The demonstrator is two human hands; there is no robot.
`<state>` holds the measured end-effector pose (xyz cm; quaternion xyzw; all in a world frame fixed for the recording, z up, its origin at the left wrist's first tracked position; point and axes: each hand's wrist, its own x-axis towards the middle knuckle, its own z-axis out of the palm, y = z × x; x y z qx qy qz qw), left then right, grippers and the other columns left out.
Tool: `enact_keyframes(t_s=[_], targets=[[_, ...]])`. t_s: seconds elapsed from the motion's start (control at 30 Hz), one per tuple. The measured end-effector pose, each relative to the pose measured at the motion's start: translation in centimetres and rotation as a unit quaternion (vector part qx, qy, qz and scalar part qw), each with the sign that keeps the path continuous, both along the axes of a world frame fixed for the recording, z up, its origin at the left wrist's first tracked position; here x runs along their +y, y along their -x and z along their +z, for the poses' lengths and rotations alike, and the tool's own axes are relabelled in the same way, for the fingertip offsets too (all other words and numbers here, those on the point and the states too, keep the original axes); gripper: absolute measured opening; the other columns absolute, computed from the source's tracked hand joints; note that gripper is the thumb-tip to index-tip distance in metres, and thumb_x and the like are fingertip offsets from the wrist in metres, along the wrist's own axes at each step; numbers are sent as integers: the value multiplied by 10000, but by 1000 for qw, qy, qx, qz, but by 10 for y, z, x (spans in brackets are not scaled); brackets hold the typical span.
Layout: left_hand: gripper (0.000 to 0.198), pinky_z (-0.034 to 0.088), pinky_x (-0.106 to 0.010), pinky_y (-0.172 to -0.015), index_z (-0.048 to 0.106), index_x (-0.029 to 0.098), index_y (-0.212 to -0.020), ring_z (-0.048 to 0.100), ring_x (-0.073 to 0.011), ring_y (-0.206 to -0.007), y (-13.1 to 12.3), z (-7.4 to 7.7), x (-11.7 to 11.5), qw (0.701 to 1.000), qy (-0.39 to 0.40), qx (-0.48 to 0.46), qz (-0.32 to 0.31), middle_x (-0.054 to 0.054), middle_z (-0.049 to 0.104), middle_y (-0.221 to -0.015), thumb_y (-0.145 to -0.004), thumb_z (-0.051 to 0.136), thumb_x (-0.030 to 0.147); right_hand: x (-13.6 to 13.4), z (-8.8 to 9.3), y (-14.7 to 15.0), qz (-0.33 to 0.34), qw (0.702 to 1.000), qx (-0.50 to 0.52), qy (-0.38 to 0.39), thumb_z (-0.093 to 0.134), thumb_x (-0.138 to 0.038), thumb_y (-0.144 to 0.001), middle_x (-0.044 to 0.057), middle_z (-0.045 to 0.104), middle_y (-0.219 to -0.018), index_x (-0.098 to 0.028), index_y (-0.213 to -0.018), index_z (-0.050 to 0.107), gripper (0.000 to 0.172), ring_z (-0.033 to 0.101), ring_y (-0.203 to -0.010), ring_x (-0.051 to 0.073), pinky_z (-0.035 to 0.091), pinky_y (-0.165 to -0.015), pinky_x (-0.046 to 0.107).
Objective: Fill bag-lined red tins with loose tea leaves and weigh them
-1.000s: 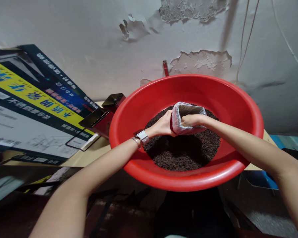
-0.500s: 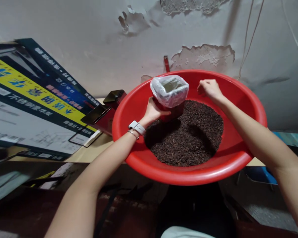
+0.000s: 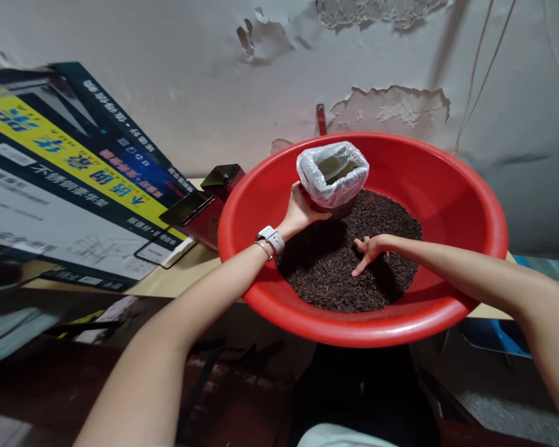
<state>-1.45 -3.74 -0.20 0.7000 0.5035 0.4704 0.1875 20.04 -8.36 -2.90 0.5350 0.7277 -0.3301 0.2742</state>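
Note:
A big red basin (image 3: 475, 205) holds a heap of dark loose tea leaves (image 3: 391, 217). My left hand (image 3: 300, 211) grips a small red container lined with a clear plastic bag (image 3: 333, 174), held upright over the far part of the heap. My right hand (image 3: 370, 249) rests on the leaves near the middle of the basin, fingers spread and pointing down into them, holding nothing. A watch and a bracelet sit on my left wrist.
A large printed cardboard box (image 3: 60, 180) leans at the left. Dark red boxes (image 3: 205, 208) lie between it and the basin on a pale tabletop (image 3: 186, 279). A peeling wall stands behind. Something blue (image 3: 494, 332) lies at lower right.
The lined container went from lying tipped in the leaves to upright in my left hand. My right hand let go of it, rose to the far rim, then came down onto the leaves.

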Motion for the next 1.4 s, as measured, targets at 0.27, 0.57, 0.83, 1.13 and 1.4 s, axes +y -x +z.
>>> enact_keyframes(t_s=[0.27, 0.57, 0.83, 1.13, 1.4], targets=[[1322, 419, -561, -1019, 97, 250, -1486, 553, -376, -1186, 3, 26, -13, 999, 17, 28, -41, -156, 555, -1306, -457, 917, 381, 1, -5, 7, 4, 994, 105, -22, 780, -599, -593, 203, 285, -1549, -105, -1545, 114, 1263, 349, -1396, 324, 359, -1117, 422], [1271, 473, -510, -976, 131, 208, -1508, 558, -371, -1202, 8, 46, -23, 980, -65, 176, -63, -164, 550, -1335, -512, 874, 477, 7, -7, 12, -8, 997, 79, 12, 825, -577, -527, 215, 353, -1508, -126, -1518, 188, 1262, 472, -1293, 350, 477, -994, 453], [1246, 484, -519, -946, 135, 247, -1500, 579, -361, -1171, 8, 42, -24, 976, -48, 206, -58, -149, 577, -1288, -517, 875, 442, 8, -16, 8, -66, 991, 113, -22, 837, -444, -555, 189, 456, -1449, -194, -1361, 470, 921, 500, -1235, 422, 496, -931, 493], [1353, 496, -518, -899, 17, 216, -1523, 620, -378, -1092, 8, 43, -21, 982, -18, 176, -60, -190, 606, -1239, -514, 869, 510, 4, -39, -2, -98, 969, 197, -109, 758, -566, -604, 179, 514, -1395, -239, -1280, 533, 784, 499, -1242, 416, 508, -883, 512], [1237, 464, -507, -983, 147, 241, -1499, 583, -345, -1173, 14, 49, -25, 983, -29, 160, -86, -147, 599, -1270, -519, 879, 421, 17, -50, -1, -99, 975, 160, -119, 734, -558, -629, 168, 615, -1270, -240, -1238, 582, 704, 622, -1065, 365, 549, -788, 465]])
